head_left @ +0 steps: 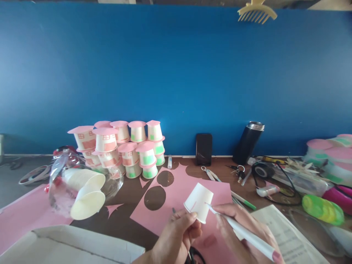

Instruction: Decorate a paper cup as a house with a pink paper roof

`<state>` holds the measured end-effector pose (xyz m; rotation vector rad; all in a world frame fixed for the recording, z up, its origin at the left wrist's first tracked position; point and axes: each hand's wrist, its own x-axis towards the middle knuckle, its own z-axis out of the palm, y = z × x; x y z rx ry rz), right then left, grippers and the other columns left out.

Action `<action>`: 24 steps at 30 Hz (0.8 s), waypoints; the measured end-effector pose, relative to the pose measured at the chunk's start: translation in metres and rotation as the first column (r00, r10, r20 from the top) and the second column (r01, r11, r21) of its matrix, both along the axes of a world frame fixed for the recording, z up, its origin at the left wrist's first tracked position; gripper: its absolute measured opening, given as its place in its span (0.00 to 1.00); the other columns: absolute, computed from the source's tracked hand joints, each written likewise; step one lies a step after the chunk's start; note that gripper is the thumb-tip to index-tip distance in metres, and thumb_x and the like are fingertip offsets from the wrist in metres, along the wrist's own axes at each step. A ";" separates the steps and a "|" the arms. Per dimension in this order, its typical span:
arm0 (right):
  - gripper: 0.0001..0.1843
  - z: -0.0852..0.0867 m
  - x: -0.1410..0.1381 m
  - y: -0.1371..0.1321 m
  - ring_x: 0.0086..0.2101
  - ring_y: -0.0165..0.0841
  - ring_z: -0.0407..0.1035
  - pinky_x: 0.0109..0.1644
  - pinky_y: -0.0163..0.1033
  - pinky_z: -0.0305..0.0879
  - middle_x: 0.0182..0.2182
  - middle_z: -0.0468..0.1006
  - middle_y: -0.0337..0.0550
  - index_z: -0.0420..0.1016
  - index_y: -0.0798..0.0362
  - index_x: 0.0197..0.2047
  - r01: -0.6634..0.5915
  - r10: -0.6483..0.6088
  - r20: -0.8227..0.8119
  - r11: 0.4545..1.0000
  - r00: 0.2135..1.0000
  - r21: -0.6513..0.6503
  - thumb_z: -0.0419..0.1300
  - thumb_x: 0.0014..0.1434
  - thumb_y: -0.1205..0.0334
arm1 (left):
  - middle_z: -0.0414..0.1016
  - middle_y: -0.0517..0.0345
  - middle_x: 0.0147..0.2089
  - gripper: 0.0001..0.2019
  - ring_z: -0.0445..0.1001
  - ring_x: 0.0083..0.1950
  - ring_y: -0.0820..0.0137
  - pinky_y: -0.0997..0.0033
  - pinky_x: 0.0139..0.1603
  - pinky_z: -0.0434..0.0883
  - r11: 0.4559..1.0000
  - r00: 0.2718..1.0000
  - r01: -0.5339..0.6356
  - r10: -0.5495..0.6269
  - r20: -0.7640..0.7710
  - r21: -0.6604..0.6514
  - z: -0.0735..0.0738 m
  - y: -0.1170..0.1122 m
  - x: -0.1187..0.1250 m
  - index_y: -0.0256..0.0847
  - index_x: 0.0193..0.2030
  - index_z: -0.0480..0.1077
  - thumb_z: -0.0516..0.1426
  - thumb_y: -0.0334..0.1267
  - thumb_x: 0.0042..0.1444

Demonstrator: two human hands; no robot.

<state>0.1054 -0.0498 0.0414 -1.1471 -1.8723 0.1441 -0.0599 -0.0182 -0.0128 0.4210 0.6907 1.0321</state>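
Note:
A small white paper cup (200, 200) is held upside down and tilted in my left hand (181, 231), thumb on its rim. A faint pink line shows on its side. My right hand (244, 227) grips a white marker (247, 234) with a pink end, its tip at the cup's wall. Beneath both hands lies a pink paper sheet (214, 187) with round holes cut from it. Part of a black-handled tool (196, 255) shows below my left hand.
Stacked cups with pink paper roofs (128, 154) stand at the back left. Nearer is a plastic bag of paper cups (88, 198). A phone (204, 149) and black bottle (248, 143) stand against the blue partition (181, 73). Clutter, including a green-yellow bottle (322, 209), fills the right.

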 end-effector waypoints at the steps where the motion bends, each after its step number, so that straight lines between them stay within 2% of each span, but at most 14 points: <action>1: 0.06 -0.002 -0.001 0.001 0.27 0.30 0.74 0.32 0.32 0.69 0.29 0.77 0.36 0.69 0.47 0.44 0.004 -0.004 0.004 1.000 1.000 -0.013 0.55 0.64 0.65 | 0.72 0.57 0.25 0.12 0.69 0.28 0.77 0.81 0.32 0.67 1.000 1.000 0.007 -0.007 0.001 0.007 0.000 0.000 0.000 0.33 0.25 0.75 0.70 0.40 0.42; 4: 0.05 -0.010 -0.001 0.003 0.24 0.27 0.72 0.29 0.31 0.68 0.27 0.75 0.34 0.68 0.47 0.43 -0.001 0.002 0.019 0.999 1.000 -0.042 0.54 0.64 0.64 | 0.71 0.58 0.25 0.13 0.68 0.28 0.77 0.79 0.32 0.66 0.999 1.000 0.028 -0.028 -0.006 0.021 0.000 0.000 0.000 0.33 0.24 0.74 0.70 0.40 0.41; 10: 0.05 -0.018 -0.002 0.005 0.26 0.29 0.74 0.31 0.33 0.68 0.31 0.77 0.37 0.67 0.48 0.44 -0.024 0.028 0.065 0.998 0.998 -0.066 0.55 0.65 0.64 | 0.70 0.59 0.24 0.15 0.67 0.29 0.76 0.78 0.33 0.65 0.998 0.999 0.041 -0.040 -0.025 0.042 0.001 0.001 0.002 0.33 0.23 0.73 0.71 0.41 0.39; 24: 0.05 -0.018 -0.004 0.007 0.24 0.27 0.73 0.29 0.30 0.69 0.28 0.76 0.35 0.68 0.48 0.44 0.015 -0.017 0.117 1.000 0.993 0.020 0.53 0.66 0.62 | 0.70 0.58 0.25 0.14 0.66 0.30 0.76 0.77 0.34 0.65 0.992 0.998 0.066 -0.064 -0.019 0.104 -0.004 0.002 0.002 0.32 0.25 0.74 0.70 0.42 0.42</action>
